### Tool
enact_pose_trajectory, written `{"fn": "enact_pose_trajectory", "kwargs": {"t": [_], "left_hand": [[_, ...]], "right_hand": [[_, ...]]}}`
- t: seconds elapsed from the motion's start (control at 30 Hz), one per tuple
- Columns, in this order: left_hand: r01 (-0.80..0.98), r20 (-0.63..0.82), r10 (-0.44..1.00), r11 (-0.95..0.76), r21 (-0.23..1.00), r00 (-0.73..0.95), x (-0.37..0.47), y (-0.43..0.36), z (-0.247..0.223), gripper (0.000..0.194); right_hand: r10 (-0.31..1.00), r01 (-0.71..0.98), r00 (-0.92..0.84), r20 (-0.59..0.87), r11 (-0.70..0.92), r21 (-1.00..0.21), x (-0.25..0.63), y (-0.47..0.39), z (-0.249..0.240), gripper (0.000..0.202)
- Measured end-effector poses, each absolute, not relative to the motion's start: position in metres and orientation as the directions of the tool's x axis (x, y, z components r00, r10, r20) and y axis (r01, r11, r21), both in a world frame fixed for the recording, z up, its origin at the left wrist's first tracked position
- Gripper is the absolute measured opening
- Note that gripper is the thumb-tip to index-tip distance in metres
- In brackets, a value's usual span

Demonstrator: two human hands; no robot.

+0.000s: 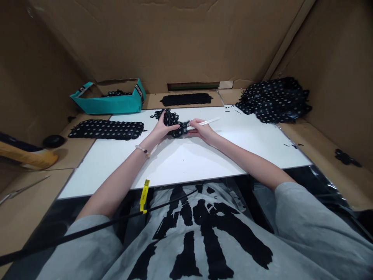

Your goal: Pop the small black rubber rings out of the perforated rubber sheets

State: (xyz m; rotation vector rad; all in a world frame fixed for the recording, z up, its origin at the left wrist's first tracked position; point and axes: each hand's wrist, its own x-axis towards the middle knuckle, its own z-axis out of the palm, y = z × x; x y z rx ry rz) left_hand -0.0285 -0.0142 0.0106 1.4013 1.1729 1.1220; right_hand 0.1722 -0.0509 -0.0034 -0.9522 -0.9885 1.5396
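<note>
Hands nearly together over a white board, left (163, 126) gripping black dotted material (171, 121), right (201, 128) pinching a slim white pen-like tool (210, 121) against it.

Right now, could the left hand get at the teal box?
Probably yes: nothing tall stands between the left hand and the teal box, and the box's top is open. The hand is holding black pieces, though, and might need to release them first.
</note>
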Motion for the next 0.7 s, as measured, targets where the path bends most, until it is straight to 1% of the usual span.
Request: {"fn": "enact_pose_trajectory", "kwargs": {"t": [0.03,0.07,0.1,0.13,0.17,0.2,0.23,0.27,0.33,0.37,0.4,0.43,0.47,0.57,0.63,0.7], "left_hand": [[0.204,0.161,0.982,-0.178,0.963,0.099,-0.032,-0.013,0.014,0.094],[0.294,0.251,0.964,-0.267,0.918,0.09,-0.034,-0.013,0.019,0.09],[0.362,0.325,0.941,-0.336,0.87,0.094,-0.036,-0.014,0.023,0.081],[0.394,0.372,0.922,-0.383,0.836,0.108,-0.037,-0.017,0.028,0.067],[0.383,0.381,0.914,-0.404,0.831,0.14,-0.036,-0.02,0.032,0.05],[0.335,0.344,0.917,-0.395,0.855,0.202,-0.034,-0.026,0.036,0.037],[0.264,0.269,0.914,-0.352,0.898,0.304,-0.031,-0.032,0.038,0.032],[0.197,0.167,0.883,-0.276,0.941,0.439,-0.027,-0.039,0.038,0.034],[0.146,-0.045,0.71,-0.082,0.986,0.703,-0.017,-0.054,0.035,0.037],[0.156,-0.122,0.612,-0.002,0.988,0.781,-0.012,-0.061,0.03,0.036],[0.168,-0.171,0.557,0.058,0.984,0.813,-0.007,-0.066,0.025,0.035],[0.159,-0.192,0.56,0.108,0.981,0.806,-0.002,-0.069,0.019,0.037],[0.13,-0.194,0.601,0.149,0.98,0.775,0.002,-0.071,0.013,0.041],[-0.064,-0.132,0.769,0.219,0.974,0.625,0.009,-0.067,0.001,0.049],[-0.208,-0.092,0.842,0.235,0.949,0.532,0.011,-0.063,0.0,0.043],[-0.317,-0.084,0.901,0.236,0.919,0.426,0.013,-0.06,0.002,0.036]], "right_hand": [[0.986,-0.342,-0.139,-0.087,-0.131,-0.93,0.173,-0.05,-0.002,0.039],[0.988,-0.353,-0.122,-0.092,-0.13,-0.927,0.174,-0.049,-0.001,0.039],[0.989,-0.363,-0.108,-0.096,-0.13,-0.923,0.174,-0.049,0.001,0.038],[0.99,-0.374,-0.098,-0.099,-0.128,-0.919,0.175,-0.048,0.002,0.036],[0.991,-0.386,-0.09,-0.097,-0.124,-0.914,0.175,-0.048,0.003,0.035],[0.992,-0.397,-0.084,-0.094,-0.12,-0.91,0.176,-0.049,0.005,0.034],[0.993,-0.409,-0.08,-0.09,-0.115,-0.905,0.176,-0.049,0.006,0.033],[0.993,-0.422,-0.077,-0.086,-0.111,-0.9,0.176,-0.05,0.007,0.032],[0.994,-0.454,-0.081,-0.07,-0.099,-0.885,0.176,-0.052,0.011,0.032],[0.995,-0.472,-0.086,-0.059,-0.093,-0.877,0.176,-0.053,0.013,0.032],[0.995,-0.487,-0.091,-0.047,-0.086,-0.869,0.176,-0.055,0.015,0.033],[0.995,-0.5,-0.094,-0.034,-0.076,-0.863,0.176,-0.056,0.017,0.033],[0.995,-0.51,-0.094,-0.02,-0.065,-0.858,0.176,-0.058,0.02,0.034],[0.995,-0.509,-0.099,0.02,-0.034,-0.86,0.177,-0.061,0.026,0.038],[0.993,-0.481,-0.113,0.042,-0.017,-0.877,0.178,-0.061,0.027,0.04],[0.99,-0.436,-0.129,0.058,-0.004,-0.9,0.177,-0.061,0.026,0.042]]}}
